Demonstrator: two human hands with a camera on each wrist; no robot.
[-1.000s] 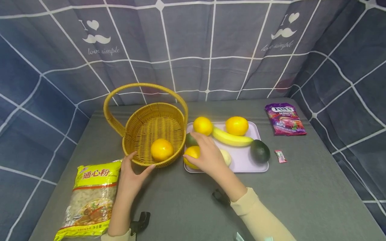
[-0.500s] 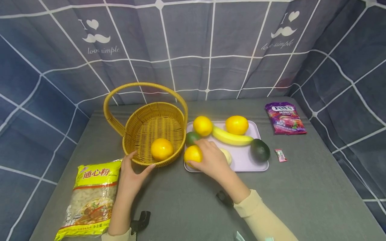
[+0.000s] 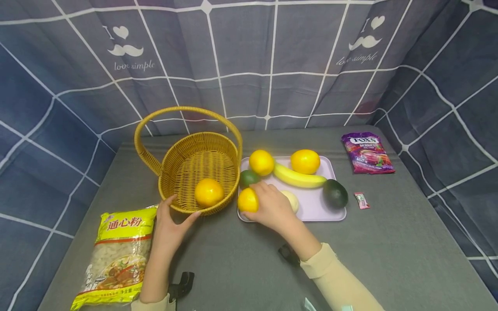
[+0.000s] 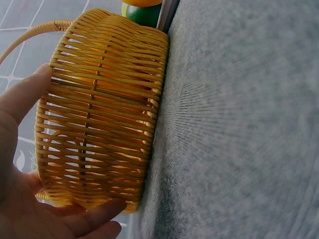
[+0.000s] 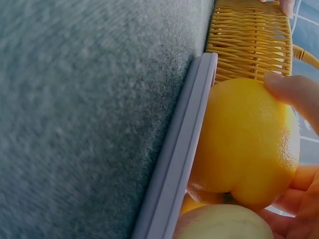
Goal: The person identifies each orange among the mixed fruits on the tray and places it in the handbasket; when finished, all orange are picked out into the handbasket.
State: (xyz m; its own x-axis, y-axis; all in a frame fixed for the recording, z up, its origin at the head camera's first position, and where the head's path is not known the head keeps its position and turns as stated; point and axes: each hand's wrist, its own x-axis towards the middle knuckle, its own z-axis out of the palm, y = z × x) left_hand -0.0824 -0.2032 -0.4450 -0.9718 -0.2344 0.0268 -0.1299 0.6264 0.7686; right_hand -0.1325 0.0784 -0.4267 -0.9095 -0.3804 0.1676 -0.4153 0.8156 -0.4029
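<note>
My left hand point(image 3: 169, 231) grips the near rim of a round wicker basket point(image 3: 204, 144), its thumb and fingers spread along the wall in the left wrist view. One orange point(image 3: 209, 193) lies inside. Over the near left corner of a lilac tray point(image 3: 311, 211), my right hand point(image 3: 275, 206) holds another orange point(image 3: 247, 200). The right wrist view shows the thumb on one side of this orange point(image 5: 244, 144) and fingers on the other, close to the tray's rim. A pale cream fruit point(image 3: 291, 201) sits just beside that hand, partly covered by it.
Also on the tray are a green fruit point(image 3: 249, 178), two more oranges, a banana point(image 3: 299, 177) and a dark avocado point(image 3: 335, 194). A pasta bag point(image 3: 120, 259) lies left; a purple candy bag point(image 3: 368, 153) and small wrapped candy point(image 3: 362, 201) lie right. Curtains surround the table.
My right hand has closed its fingers around the orange on the tray's near left corner, uncovering the green fruit behind. The left hand has stayed at the basket rim.
</note>
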